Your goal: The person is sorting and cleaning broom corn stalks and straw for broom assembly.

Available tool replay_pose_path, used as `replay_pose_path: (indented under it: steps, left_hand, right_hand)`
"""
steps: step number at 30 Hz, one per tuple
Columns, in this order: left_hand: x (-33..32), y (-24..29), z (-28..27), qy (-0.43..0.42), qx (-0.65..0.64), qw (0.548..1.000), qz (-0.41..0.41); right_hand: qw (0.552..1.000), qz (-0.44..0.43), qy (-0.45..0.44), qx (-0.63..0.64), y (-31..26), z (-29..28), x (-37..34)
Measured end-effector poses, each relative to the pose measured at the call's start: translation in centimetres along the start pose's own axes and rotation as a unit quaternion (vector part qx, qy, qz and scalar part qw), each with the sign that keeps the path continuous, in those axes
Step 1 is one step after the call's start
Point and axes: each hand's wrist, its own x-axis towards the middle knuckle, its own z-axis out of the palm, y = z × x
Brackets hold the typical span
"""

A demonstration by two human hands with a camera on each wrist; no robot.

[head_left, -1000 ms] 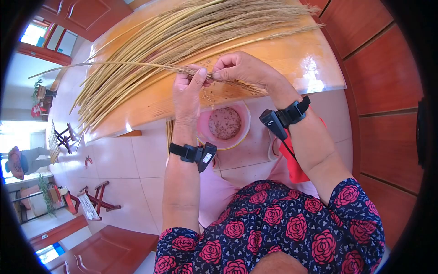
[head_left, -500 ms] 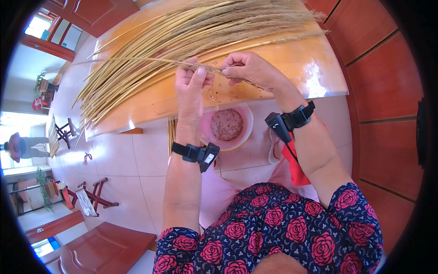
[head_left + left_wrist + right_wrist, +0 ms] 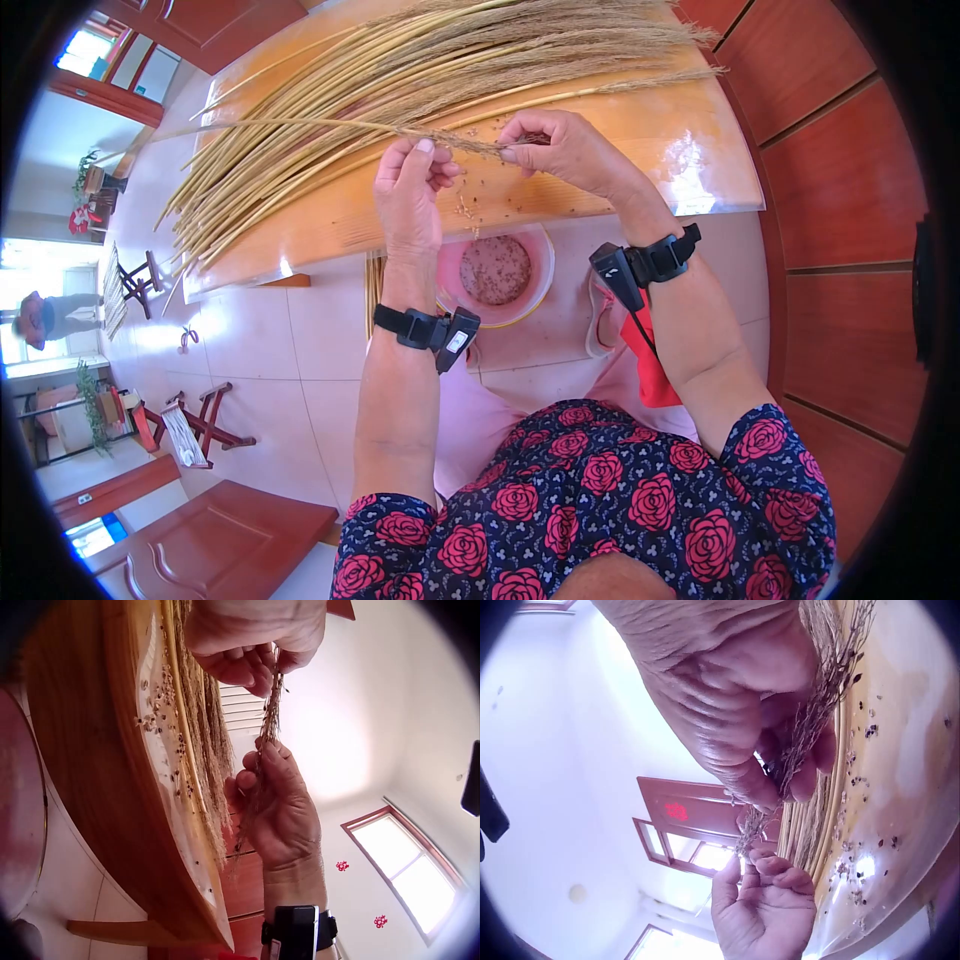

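One long stalk (image 3: pixel 300 122) with a seeded head (image 3: pixel 470 144) is stretched between both hands above the table's near edge. My left hand (image 3: pixel 408 195) pinches it where the stem meets the head, thumb on top. Farther right, my right hand (image 3: pixel 570 155) grips the head between thumb and curled fingers. In the right wrist view, thin brown branches (image 3: pixel 810 735) pass through the right hand (image 3: pixel 735 697), with the left hand (image 3: pixel 769 915) beyond. The left wrist view has the right hand (image 3: pixel 281 810) holding the head below the left hand (image 3: pixel 255 630).
A pile of stalks (image 3: pixel 330 120) covers the table's far side. Loose seeds (image 3: pixel 180 750) lie on the wooden table (image 3: pixel 330 235). Below its edge, a pink basin (image 3: pixel 546 270) holds small bits. Folding stools (image 3: pixel 205 430) and a person (image 3: pixel 60 318) are at the left.
Both hands have stayed on the stalk. My right hand has moved slightly right, away from the left, and more of the seeded head shows between them.
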Motion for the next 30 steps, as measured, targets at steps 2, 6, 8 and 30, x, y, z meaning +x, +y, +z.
replay_pose_path:
  steps: [2,6,8,30]
  left_hand:
    - [0.0,-0.1,-0.1,-0.006,0.014,1.0,-0.005]
    - [0.0,-0.1,0.0,-0.014,0.01,1.0,-0.008]
    - [-0.2,0.1,0.2,-0.022,-0.008,1.0,-0.017]
    - [-0.3,0.0,0.6,-0.044,0.069,0.996,0.024]
  right_hand:
    - [1.0,-0.007,0.022,-0.02,0.2,0.0,0.0]
    - [0.998,-0.023,0.015,-0.058,0.2,-0.3,-0.1]
    - [0.997,-0.017,0.009,-0.071,0.1,-0.4,-0.1]
    - [0.997,0.064,-0.047,-0.015,-0.4,-0.2,0.2]
